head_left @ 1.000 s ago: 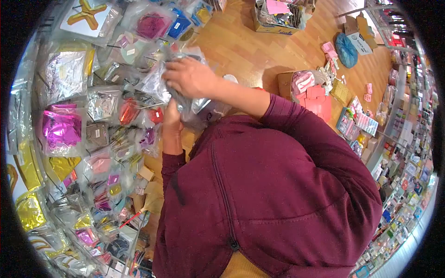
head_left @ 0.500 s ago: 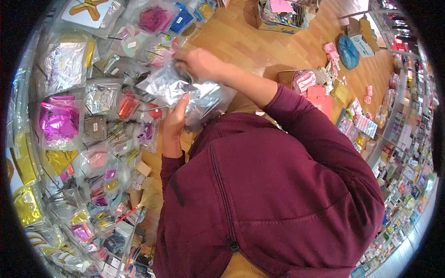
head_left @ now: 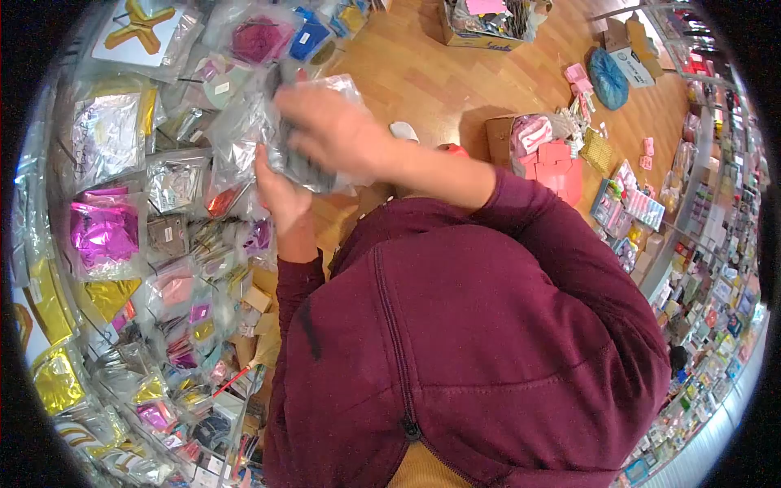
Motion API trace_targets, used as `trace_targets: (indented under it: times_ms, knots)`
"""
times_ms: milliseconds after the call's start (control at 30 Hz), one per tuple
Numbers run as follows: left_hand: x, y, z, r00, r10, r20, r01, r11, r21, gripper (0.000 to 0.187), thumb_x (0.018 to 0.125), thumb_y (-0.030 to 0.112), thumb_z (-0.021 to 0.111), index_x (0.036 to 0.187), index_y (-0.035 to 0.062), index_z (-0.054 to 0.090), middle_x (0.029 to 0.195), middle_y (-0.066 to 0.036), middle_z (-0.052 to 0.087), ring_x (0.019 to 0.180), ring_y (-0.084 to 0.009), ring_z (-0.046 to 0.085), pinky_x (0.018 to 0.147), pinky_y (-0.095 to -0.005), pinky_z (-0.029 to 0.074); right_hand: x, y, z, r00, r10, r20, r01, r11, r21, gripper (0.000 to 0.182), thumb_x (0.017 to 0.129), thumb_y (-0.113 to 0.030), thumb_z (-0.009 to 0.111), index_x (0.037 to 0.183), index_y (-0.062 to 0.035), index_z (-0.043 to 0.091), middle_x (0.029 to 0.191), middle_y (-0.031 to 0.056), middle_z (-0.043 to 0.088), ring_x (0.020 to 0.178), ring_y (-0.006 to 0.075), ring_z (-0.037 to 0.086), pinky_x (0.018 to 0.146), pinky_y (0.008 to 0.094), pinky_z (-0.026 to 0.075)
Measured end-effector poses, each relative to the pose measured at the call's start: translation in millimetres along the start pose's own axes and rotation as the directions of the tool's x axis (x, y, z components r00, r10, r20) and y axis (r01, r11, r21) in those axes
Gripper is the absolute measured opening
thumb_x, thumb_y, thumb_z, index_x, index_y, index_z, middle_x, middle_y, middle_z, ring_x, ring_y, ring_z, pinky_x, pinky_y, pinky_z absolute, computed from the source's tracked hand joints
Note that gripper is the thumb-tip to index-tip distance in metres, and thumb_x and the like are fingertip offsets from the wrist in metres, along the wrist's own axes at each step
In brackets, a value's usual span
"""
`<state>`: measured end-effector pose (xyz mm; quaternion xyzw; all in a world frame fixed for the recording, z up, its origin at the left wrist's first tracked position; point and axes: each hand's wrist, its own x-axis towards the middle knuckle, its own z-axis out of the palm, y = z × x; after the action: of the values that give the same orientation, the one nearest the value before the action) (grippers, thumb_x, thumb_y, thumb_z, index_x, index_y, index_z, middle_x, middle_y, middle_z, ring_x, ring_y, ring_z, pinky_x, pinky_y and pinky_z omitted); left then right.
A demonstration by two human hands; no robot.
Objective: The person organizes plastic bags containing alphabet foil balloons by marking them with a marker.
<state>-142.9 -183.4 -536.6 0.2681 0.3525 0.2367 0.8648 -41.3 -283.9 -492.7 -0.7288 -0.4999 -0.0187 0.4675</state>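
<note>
A bunch of clear plastic packets (head_left: 240, 134) with silvery and dark grey contents is in front of the hanging display. My left hand (head_left: 285, 199) grips the packets from below, its thumb pointing up along their near side. Across the top of the bunch lies my right hand (head_left: 342, 134), smeared by motion, so its grip does not show. Directly left of the bunch hangs a packet with silver foil (head_left: 175, 180). A red packet (head_left: 226, 199) shows just beneath it, partly covered.
Hooks full of bagged foil items line the left, among them a magenta foil packet (head_left: 106, 232) and a gold X-shaped balloon picture (head_left: 138, 28). On the wooden floor stand a cardboard box (head_left: 488, 39), a blue bundle (head_left: 608, 79) and pink goods (head_left: 553, 171). Stocked shelves run along the right.
Both hands and the packets have shifted left, closer to the display. My right hand now sweeps over the bunch, and more dark grey content shows under it.
</note>
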Motion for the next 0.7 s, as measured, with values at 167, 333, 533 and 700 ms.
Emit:
trace_targets:
  times_ms: [167, 333, 533, 700]
  knots:
    - [-19.2, -3.5, 26.8, 0.999, 0.003, 0.040, 0.005, 0.981, -0.193, 0.046, 0.086, 0.033, 0.034, 0.120, 0.0027, 0.037, 0.120, -0.010, 0.044, 0.108, -0.0245, 0.043, 0.092, -0.0368, 0.033, -8.6, 12.1, 13.7, 0.992, -0.110, 0.065, 0.117, 0.986, -0.118, 0.045, 0.072, -0.020, 0.058, 0.113, -0.0051, 0.046, 0.116, 0.0179, 0.045, 0.107, 0.0330, 0.042, 0.092, 0.0398, 0.033]
    - [-27.6, -7.1, 18.0, 0.996, 0.085, 0.027, -0.073, 0.950, -0.305, 0.045, 0.086, 0.032, 0.035, 0.119, 0.0026, 0.040, 0.117, -0.010, 0.046, 0.106, -0.0257, 0.045, 0.091, -0.0384, 0.035, -29.4, 81.4, 10.5, 0.833, 0.451, 0.321, -0.493, 0.868, 0.058, 0.035, 0.082, -0.024, 0.046, 0.109, -0.0022, 0.049, 0.105, 0.0191, 0.052, 0.095, 0.0332, 0.050, 0.082, 0.0346, 0.040]
    - [-21.7, -2.4, -1.5, 0.991, 0.124, -0.048, -0.133, 0.940, -0.314, 0.046, 0.085, 0.033, 0.036, 0.119, 0.0022, 0.039, 0.117, -0.010, 0.046, 0.106, -0.0267, 0.044, 0.093, -0.0397, 0.032, -60.3, 119.8, 23.4, 0.573, 0.724, 0.384, -0.800, 0.392, 0.454, 0.026, 0.081, -0.019, 0.049, 0.098, -0.0005, 0.057, 0.077, 0.0126, 0.059, 0.063, 0.0198, 0.057, 0.057, 0.0294, 0.045]
    - [-26.1, 10.3, -11.6, 0.981, 0.177, -0.075, -0.192, 0.925, -0.327, 0.046, 0.086, 0.032, 0.033, 0.121, 0.0022, 0.038, 0.119, -0.011, 0.045, 0.108, -0.0276, 0.043, 0.094, -0.0398, 0.031, -45.5, 116.1, -17.7, 0.395, 0.755, 0.523, -0.751, -0.063, 0.657, 0.021, 0.079, -0.019, 0.055, 0.086, 0.0004, 0.059, 0.069, 0.0078, 0.057, 0.051, 0.0150, 0.054, 0.045, 0.0268, 0.045]
